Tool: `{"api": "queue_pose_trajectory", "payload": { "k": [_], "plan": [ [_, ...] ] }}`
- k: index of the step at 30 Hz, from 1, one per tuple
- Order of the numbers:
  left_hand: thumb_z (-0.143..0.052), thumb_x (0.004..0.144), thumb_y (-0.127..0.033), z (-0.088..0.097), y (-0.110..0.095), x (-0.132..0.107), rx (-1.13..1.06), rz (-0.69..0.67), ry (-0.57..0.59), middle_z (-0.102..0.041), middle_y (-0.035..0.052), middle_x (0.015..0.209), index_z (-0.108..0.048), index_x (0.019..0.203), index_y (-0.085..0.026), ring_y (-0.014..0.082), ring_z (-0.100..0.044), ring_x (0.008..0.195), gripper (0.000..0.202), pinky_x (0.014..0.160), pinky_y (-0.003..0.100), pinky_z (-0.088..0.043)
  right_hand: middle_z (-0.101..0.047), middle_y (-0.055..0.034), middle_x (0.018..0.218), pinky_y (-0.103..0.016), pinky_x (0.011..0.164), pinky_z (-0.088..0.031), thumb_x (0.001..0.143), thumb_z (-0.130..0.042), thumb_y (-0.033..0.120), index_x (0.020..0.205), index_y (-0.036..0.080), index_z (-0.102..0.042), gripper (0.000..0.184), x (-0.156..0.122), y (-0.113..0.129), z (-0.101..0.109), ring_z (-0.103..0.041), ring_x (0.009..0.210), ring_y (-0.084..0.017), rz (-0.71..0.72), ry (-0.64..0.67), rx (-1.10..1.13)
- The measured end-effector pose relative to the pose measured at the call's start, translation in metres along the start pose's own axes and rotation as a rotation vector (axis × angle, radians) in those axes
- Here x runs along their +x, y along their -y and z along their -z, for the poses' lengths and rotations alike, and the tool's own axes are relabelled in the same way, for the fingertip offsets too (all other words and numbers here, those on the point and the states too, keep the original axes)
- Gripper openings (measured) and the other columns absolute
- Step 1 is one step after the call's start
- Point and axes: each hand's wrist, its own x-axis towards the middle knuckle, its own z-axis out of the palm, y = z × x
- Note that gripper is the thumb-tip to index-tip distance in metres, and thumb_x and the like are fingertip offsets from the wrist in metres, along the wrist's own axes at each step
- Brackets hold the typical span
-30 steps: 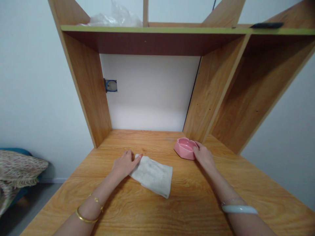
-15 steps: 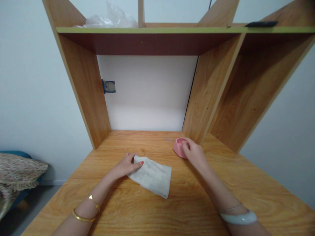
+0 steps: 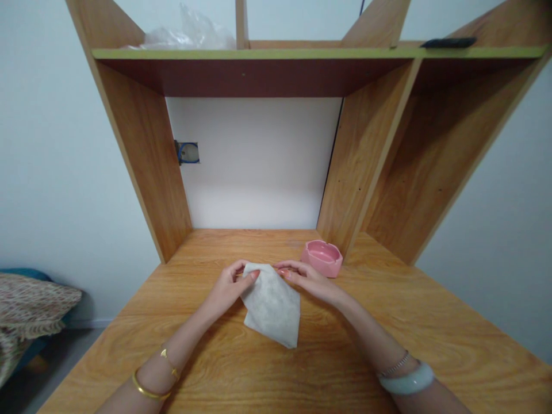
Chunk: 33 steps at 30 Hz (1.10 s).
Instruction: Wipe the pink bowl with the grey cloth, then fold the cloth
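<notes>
A white folded cloth (image 3: 271,306) hangs from its upper edge over the wooden desk (image 3: 328,356), its lower corner near the desk top. My left hand (image 3: 227,287) pinches the cloth's upper left corner. My right hand (image 3: 306,279) pinches the upper right edge of the same cloth. A pink ashtray (image 3: 321,257) stands on the desk just beyond my right hand, apart from it, beside the shelf's upright panel.
The desk carries a wooden shelf unit with upright panels (image 3: 149,167) on both sides of a white back wall. On the top shelf lie a clear plastic bag (image 3: 185,34) and a dark flat object (image 3: 448,42). A patterned fabric (image 3: 30,310) lies at the far left.
My right hand let go of the pink ashtray and moved left to the cloth. Both hands have lifted the cloth's upper edge off the desk.
</notes>
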Motion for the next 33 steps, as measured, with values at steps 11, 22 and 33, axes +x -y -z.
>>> {"api": "queue_pose_trajectory", "payload": {
  "k": [11, 22, 33],
  "plan": [
    [-0.065, 0.067, -0.046, -0.017, 0.011, -0.006, -0.058, 0.101, 0.088, -0.062, 0.0072, 0.092, -0.056, 0.094, -0.013, 0.0190, -0.058, 0.081, 0.043, 0.069, 0.026, -0.045, -0.068, -0.0038, 0.079, -0.028, 0.072, -0.044, 0.064, -0.067, 0.042, 0.092, 0.014, -0.065, 0.039, -0.004, 0.005, 0.015, -0.061, 0.077, -0.017, -0.206, 0.289, 0.177],
    [-0.063, 0.065, -0.050, -0.011, 0.020, 0.000, -0.031, 0.127, 0.145, -0.065, 0.0066, 0.079, -0.063, 0.083, -0.010, 0.0200, -0.058, 0.073, 0.044, 0.065, 0.027, -0.043, -0.065, 0.0004, 0.080, -0.026, 0.072, -0.043, 0.057, -0.073, 0.035, 0.086, 0.016, -0.064, 0.036, -0.013, 0.009, 0.027, -0.058, 0.079, -0.015, -0.296, 0.362, 0.154],
    [-0.063, 0.063, -0.036, -0.014, 0.010, -0.007, -0.098, 0.234, 0.220, -0.061, 0.0010, 0.068, -0.064, 0.075, -0.011, 0.0137, -0.052, 0.059, 0.028, 0.053, 0.021, -0.036, -0.053, 0.0050, 0.064, -0.019, 0.051, -0.032, 0.059, -0.069, 0.042, 0.070, 0.016, -0.058, 0.030, -0.015, 0.007, 0.041, -0.046, 0.059, -0.009, -0.334, 0.281, -0.124]
  ]
}}
